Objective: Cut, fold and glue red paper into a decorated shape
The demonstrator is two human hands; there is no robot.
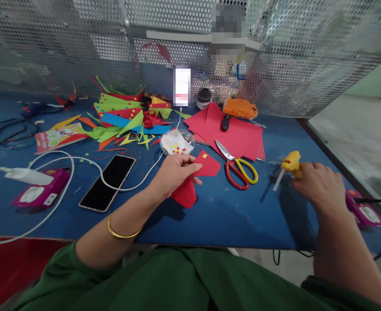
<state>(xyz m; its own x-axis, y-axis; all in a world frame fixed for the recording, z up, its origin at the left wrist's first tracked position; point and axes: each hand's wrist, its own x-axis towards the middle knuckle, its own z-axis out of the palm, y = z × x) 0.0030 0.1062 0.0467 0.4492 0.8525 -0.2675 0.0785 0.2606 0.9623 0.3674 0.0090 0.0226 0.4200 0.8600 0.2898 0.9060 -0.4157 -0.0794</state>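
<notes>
My left hand (179,172) is closed on a red paper cutout (209,164), its thumb and fingers pinching the middle. One part of the paper points right and bears a small yellow square (204,156); another part (186,194) hangs below my fingers. At the right, my right hand (321,185) grips a yellow glue gun (291,162), from which a whitish glue stick (279,179) juts down and left. Between my hands lie scissors (237,166) with one red and one yellow handle. Just beyond my left hand stands a clear dish (190,149) with small red and yellow paper bits.
Red paper sheets (238,138) lie behind the scissors, with an orange packet (240,108) beyond. Coloured paper strips (122,119) are heaped at back left. A dark-screened phone (107,183), white cable (145,183) and purple packs (367,211) are nearby. Perforated metal (80,56) stands behind the table.
</notes>
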